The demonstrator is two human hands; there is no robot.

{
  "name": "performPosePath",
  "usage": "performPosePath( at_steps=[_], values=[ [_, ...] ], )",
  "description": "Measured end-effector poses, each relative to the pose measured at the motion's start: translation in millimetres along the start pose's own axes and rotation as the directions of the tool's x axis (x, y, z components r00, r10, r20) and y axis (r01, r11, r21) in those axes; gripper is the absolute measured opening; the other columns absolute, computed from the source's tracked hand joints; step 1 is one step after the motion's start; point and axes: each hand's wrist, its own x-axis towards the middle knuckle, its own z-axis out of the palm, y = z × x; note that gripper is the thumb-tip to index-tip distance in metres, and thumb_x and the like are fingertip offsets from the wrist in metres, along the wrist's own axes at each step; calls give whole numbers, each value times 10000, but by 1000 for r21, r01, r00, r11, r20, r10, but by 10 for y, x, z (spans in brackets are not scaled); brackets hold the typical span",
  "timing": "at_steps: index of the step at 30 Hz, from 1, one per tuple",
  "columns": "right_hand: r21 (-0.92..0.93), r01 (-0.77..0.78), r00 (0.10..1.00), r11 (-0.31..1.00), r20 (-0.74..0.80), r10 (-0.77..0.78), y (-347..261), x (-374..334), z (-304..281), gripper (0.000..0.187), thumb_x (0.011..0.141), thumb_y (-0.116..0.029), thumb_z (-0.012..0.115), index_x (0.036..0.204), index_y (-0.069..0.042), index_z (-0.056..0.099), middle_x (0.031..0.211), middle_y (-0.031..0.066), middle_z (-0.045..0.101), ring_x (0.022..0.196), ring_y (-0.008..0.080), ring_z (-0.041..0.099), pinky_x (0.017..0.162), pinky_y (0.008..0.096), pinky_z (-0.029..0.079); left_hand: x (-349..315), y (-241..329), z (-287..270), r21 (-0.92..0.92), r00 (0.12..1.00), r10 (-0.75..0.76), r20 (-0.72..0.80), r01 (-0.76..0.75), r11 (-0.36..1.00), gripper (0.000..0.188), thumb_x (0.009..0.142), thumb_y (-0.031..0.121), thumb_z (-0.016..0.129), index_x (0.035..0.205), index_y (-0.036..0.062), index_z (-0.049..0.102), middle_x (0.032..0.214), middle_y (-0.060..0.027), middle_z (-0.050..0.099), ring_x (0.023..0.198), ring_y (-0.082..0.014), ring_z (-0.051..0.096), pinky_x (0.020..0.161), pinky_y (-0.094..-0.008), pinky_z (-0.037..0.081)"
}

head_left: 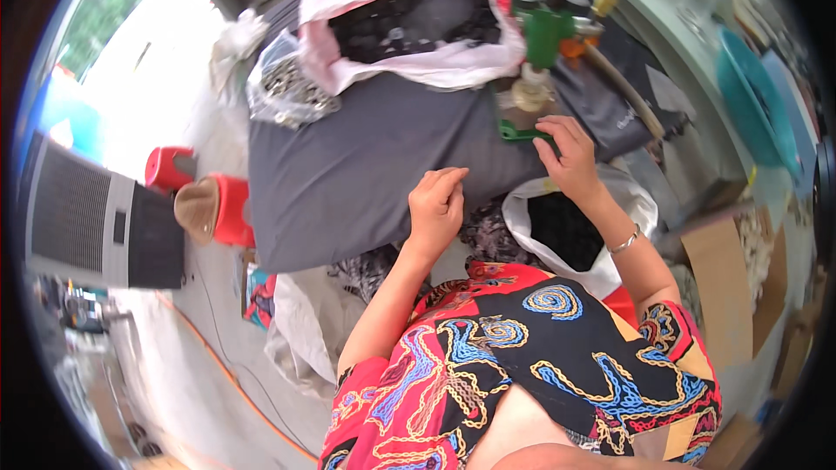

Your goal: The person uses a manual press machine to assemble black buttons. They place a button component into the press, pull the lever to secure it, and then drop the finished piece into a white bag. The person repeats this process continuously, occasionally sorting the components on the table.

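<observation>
My left hand (438,204) is above the near part of a table covered in dark grey cloth (366,152). Its fingers are bent and pressed together, and anything between them is too small to make out. On the right, my right hand (570,157) has curved fingers, with a gap between thumb and forefinger. Those fingertips are beside the green base (520,131) of a small hand press (544,37), whose upper body is green too. Whether they touch it I cannot tell. A pink-and-white sack (318,39) full of small black pieces lies open at the far side.
A clear bag of small metallic pieces (292,87) sits at the table's far left. Below my right forearm stands a white sack with black contents (557,224). Red stools (233,209) and a grey cooler-like unit (83,209) are leftward; a teal basin (753,100) and open carton (718,270) rightward.
</observation>
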Motion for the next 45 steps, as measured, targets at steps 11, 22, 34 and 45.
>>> performPosePath(
  at_steps=[11,22,34,45],
  values=[
    [-372,305,939,877,269,-213,-35,197,370,131,749,-31,635,872,-73,622,1185,50,614,1241,228,524,1114,557,294,67,-295,-891,226,979,-111,-172,149,963,205,804,-51,609,975,5,706,980,-144,705,887,-284,675,772,-346,533],
    [-430,313,933,847,304,-191,-29,222,137,116,701,-28,662,806,-76,653,1068,75,633,1208,265,542,1107,578,298,936,-1104,-1636,777,992,101,-79,-3,630,289,800,64,619,1077,51,704,1150,-130,678,1077,-330,610,916,-435,458],
    [-59,290,919,955,294,-261,-688,731,755,71,745,-31,661,808,-34,628,926,92,647,982,282,625,995,479,434,825,-1511,-1669,696,981,-42,-192,166,698,227,825,84,671,1044,40,706,1047,-94,685,930,-285,634,833,-407,504],
    [155,-64,995,986,86,51,-331,1647,1834,203,766,-101,677,939,2,653,967,165,650,923,355,632,817,432,518,1337,-999,-1243,280,967,31,-251,42,959,134,880,26,612,982,3,695,881,-139,671,739,-248,662,692,-327,513]
  ],
)
